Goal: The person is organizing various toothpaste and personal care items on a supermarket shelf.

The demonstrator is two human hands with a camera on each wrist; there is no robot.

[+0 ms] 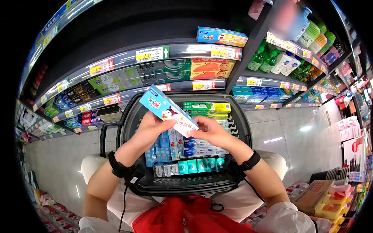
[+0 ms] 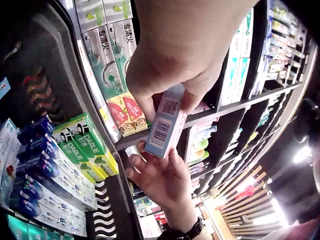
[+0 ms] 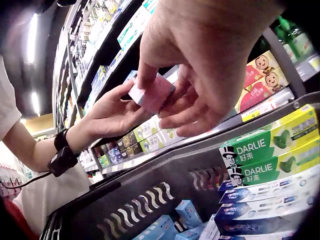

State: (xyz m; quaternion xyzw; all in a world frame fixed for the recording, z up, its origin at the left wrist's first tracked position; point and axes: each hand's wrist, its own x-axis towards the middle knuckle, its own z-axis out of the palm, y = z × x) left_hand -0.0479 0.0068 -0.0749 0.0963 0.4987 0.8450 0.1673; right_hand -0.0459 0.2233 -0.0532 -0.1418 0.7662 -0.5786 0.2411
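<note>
Both hands hold a blue-and-white toothpaste box (image 1: 167, 108) with a cartoon figure on it, tilted above a black shopping basket (image 1: 186, 189). My left hand (image 1: 149, 130) grips the box along its near side. My right hand (image 1: 211, 133) pinches its lower right end. A barcode shows on one narrow face of the box (image 2: 162, 130) in the left wrist view, and a pinkish end of the box (image 3: 154, 94) faces the right wrist view. Inside the basket lie green Darlie toothpaste boxes (image 3: 272, 145), blue-and-white boxes (image 3: 270, 212) and teal boxes (image 1: 202, 165).
In front stand store shelves with price tags (image 1: 149, 54). A similar blue-and-orange box (image 1: 221, 37) lies on the upper shelf. Green bottles (image 1: 264, 60) stand to the right. The basket rests between the person's knees, over a tiled floor (image 1: 272, 134). A cardboard carton (image 1: 312, 196) sits at lower right.
</note>
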